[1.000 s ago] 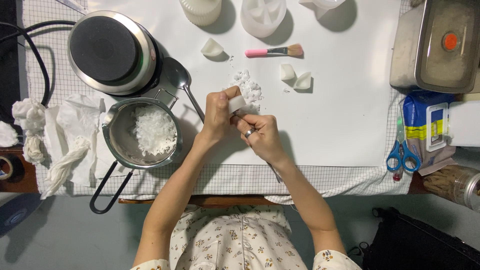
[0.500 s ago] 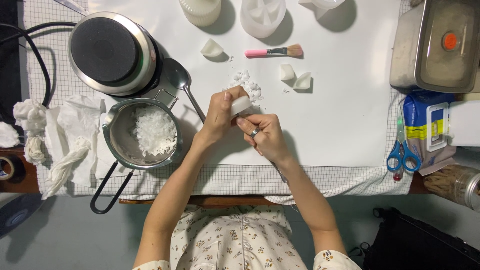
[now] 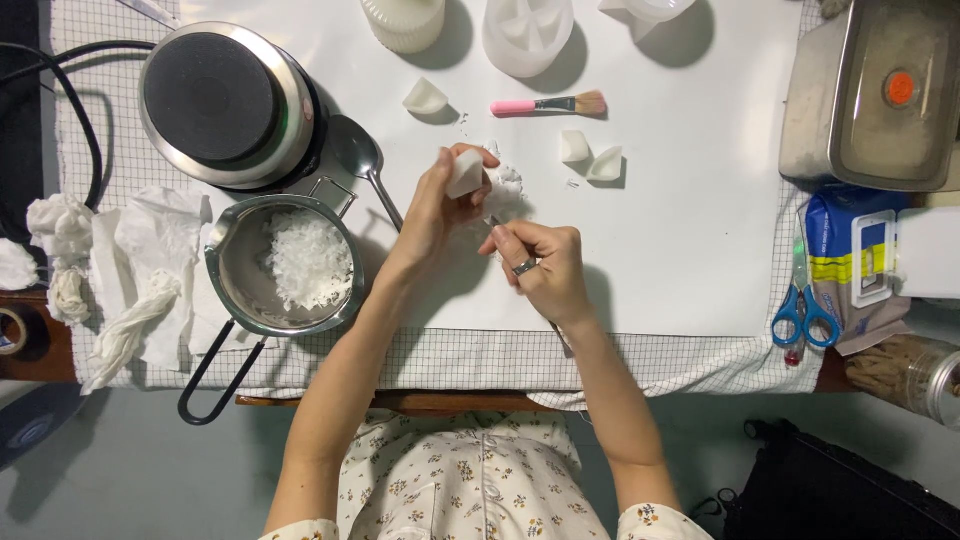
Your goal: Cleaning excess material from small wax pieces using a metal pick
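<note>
My left hand (image 3: 437, 208) pinches a small white petal-shaped wax piece (image 3: 465, 174) above the white sheet. My right hand (image 3: 543, 265), with a ring on one finger, grips a thin tool (image 3: 493, 222) whose tip points toward that piece. Just beyond the fingers lies a heap of white shavings (image 3: 505, 186). More white wax pieces (image 3: 590, 158) rest to the right, and another one (image 3: 425, 97) lies further back.
A small pot (image 3: 240, 262) of white flakes stands left, beside a hot plate (image 3: 222, 100) and a spoon (image 3: 362, 160). A pink brush (image 3: 548, 104), white moulds (image 3: 527, 35), a metal box (image 3: 880, 95), scissors (image 3: 803, 310) and crumpled tissues (image 3: 120, 270) surround the sheet.
My left hand has lifted the white piece up and slightly away from me, over the shavings. My right hand has shifted a little to the right with the tool.
</note>
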